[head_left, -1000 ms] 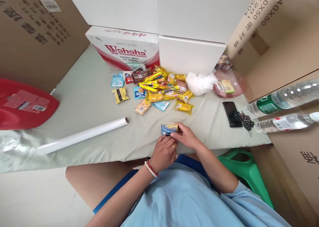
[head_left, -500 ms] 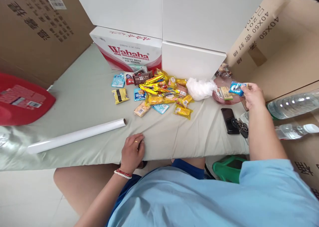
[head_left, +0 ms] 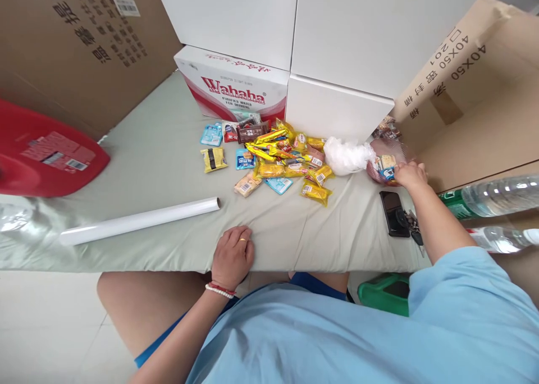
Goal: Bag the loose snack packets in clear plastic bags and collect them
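The grey cloth-covered table [head_left: 160,165] is carrying a pink plastic bowl [head_left: 381,148] far right, where the right hand [head_left: 409,174] is gripping a blue snack packet [head_left: 386,173] over the rim; the left hand [head_left: 233,255], fingers curled and empty, is resting near; a careless release could drop the packet outside

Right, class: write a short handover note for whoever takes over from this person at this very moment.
Left hand: empty, resting flat on the table edge.
Right hand: at the pink bowl, fingers on a blue snack packet; grip unclear.
Done: that packet and a pale one sit in the bowl.
Left: the snack pile mid-table remains loose.
Nearby: phone, keys, white roll.
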Demonstrator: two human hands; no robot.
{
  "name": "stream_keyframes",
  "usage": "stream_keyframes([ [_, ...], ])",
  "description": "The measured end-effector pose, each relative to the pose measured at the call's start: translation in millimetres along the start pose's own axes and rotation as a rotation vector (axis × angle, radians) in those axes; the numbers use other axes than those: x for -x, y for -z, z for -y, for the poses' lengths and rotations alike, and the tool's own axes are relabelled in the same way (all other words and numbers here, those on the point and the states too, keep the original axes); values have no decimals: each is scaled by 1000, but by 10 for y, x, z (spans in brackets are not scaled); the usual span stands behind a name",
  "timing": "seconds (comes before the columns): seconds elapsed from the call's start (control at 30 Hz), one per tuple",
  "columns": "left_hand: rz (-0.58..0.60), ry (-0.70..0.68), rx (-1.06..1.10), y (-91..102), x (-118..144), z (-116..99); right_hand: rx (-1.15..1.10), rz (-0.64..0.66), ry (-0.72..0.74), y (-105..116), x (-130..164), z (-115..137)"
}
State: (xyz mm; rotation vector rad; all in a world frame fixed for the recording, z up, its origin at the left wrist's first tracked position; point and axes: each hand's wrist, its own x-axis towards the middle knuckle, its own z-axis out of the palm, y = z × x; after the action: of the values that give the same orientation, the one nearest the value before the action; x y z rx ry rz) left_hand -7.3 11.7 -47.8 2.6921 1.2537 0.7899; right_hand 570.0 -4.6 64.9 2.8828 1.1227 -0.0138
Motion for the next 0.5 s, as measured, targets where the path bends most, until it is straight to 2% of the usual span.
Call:
stream_keyframes([
  [0.1,-8,-1,16,-7,7,-5,-26,-193,1,47,30,95],
  [0.2,-11,-1,39,-9,13,-2,-157,-393,137,211,70,349],
  [0.27,-7,6,59,-10,16,1,-270,-422,272,324,111,570],
  [0.37,1,21,82,-6,22,2,-332,-348,441,413,166,846],
  [0.43,4,27,93,-2,26,-2,-339,-334,423,414,163,934],
  [0.5,2,23,99,1,28,-6,-386,-362,276,384,117,947],
])
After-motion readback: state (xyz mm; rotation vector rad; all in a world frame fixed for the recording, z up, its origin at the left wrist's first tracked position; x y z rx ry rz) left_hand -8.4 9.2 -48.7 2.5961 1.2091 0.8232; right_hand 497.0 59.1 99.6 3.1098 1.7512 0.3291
